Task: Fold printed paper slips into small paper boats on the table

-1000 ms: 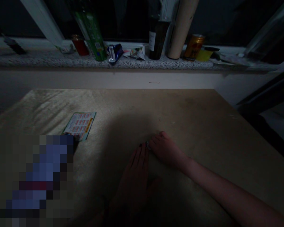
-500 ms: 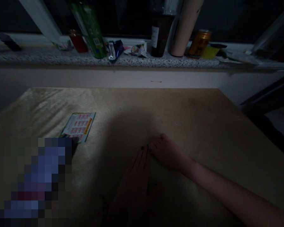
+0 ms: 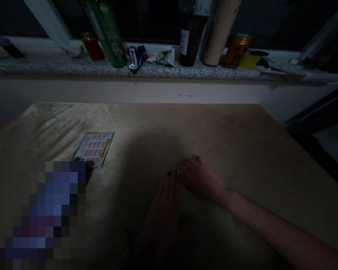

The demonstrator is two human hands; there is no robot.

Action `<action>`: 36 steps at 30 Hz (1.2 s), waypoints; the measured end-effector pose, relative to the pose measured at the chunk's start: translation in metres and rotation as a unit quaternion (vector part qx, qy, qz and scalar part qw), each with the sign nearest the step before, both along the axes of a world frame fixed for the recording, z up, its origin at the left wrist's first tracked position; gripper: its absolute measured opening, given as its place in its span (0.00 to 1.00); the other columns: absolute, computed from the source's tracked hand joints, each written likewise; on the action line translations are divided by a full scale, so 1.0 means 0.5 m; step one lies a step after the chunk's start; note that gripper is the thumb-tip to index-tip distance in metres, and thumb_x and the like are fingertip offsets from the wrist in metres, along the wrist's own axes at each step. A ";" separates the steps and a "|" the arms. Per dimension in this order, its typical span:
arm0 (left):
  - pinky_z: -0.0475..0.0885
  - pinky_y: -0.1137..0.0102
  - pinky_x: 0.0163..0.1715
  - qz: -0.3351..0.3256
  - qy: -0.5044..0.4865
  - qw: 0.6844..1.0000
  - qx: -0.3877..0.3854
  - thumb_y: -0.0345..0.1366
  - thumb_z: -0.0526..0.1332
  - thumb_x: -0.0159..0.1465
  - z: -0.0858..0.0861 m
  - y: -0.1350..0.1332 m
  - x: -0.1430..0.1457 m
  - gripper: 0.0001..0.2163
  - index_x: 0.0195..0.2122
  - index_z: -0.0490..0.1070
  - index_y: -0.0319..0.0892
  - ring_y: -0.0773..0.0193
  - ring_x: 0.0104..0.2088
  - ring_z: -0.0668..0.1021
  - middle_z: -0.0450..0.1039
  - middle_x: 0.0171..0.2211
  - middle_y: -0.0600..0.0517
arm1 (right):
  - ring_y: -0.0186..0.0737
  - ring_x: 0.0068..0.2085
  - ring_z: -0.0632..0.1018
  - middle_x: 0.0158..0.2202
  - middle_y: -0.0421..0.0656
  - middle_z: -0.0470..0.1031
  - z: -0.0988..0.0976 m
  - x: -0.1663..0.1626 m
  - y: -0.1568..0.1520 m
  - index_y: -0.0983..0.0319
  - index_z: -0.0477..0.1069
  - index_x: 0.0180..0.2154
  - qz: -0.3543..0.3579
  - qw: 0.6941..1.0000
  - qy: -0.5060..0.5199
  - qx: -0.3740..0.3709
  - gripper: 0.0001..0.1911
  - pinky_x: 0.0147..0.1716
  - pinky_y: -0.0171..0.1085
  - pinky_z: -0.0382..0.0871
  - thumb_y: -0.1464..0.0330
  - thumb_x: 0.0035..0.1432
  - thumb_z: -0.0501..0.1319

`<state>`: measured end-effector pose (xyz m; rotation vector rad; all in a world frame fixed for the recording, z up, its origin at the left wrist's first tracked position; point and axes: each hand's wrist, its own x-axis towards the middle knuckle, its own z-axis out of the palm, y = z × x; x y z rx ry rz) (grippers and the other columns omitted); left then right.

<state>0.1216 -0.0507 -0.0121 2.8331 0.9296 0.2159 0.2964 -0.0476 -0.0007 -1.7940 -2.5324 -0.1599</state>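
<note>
In dim light my left hand (image 3: 165, 204) lies palm down on the table, its fingers straight and side by side, pointing away from me. Its fingertips meet a tiny pale thing (image 3: 178, 173), too small and dark to name. A dark spot shows at one fingertip. From the right, my right hand (image 3: 199, 176) comes in with curled fingers against the tabletop, right beside that pale thing. What its fingers hold, if anything, is hidden.
A printed calendar card (image 3: 94, 148) lies on the table (image 3: 228, 142) at left, near a pixelated blue object (image 3: 53, 202). On the stone windowsill (image 3: 146, 71) stand a green can (image 3: 109, 37), a dark bottle (image 3: 190, 45), a tan cylinder (image 3: 218, 37), an orange can (image 3: 238, 50) and crumpled wrappers (image 3: 136, 57).
My right hand has shifted slightly to the right, its thumb side lifting a little. The left hand stays in almost the same place.
</note>
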 end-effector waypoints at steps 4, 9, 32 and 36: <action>0.58 0.57 0.57 -0.003 0.004 1.000 -0.002 0.55 0.54 0.59 0.006 0.000 -0.001 0.40 0.62 0.49 0.26 0.45 0.62 0.54 0.46 0.63 0.34 | 0.52 0.57 0.62 0.54 0.55 0.63 -0.025 0.015 -0.021 0.65 0.63 0.49 -0.136 0.975 0.171 0.045 0.21 0.56 0.53 0.50 0.60 0.57 0.57; 0.58 0.57 0.57 -0.005 0.014 1.000 -0.013 0.55 0.57 0.57 0.012 0.004 -0.004 0.42 0.63 0.47 0.28 0.45 0.62 0.54 0.44 0.64 0.35 | 0.49 0.66 0.40 0.67 0.52 0.37 -0.042 0.038 -0.010 0.60 0.42 0.63 -0.185 0.949 0.254 -0.035 0.43 0.60 0.54 0.38 0.60 0.51 0.61; 0.58 0.57 0.57 -0.004 0.008 1.000 -0.025 0.54 0.57 0.57 0.015 0.007 -0.003 0.41 0.63 0.48 0.28 0.45 0.62 0.54 0.46 0.64 0.35 | 0.48 0.65 0.38 0.66 0.56 0.35 -0.015 0.048 0.001 0.60 0.44 0.63 -0.177 0.923 0.317 -0.125 0.43 0.60 0.57 0.34 0.68 0.50 0.63; 0.58 0.59 0.57 -0.019 0.004 0.999 -0.035 0.51 0.57 0.58 0.024 0.014 -0.014 0.39 0.63 0.46 0.29 0.49 0.63 0.54 0.46 0.64 0.37 | 0.49 0.65 0.37 0.67 0.54 0.35 -0.011 0.051 0.002 0.58 0.48 0.63 -0.177 0.921 0.317 -0.141 0.40 0.60 0.58 0.34 0.69 0.51 0.63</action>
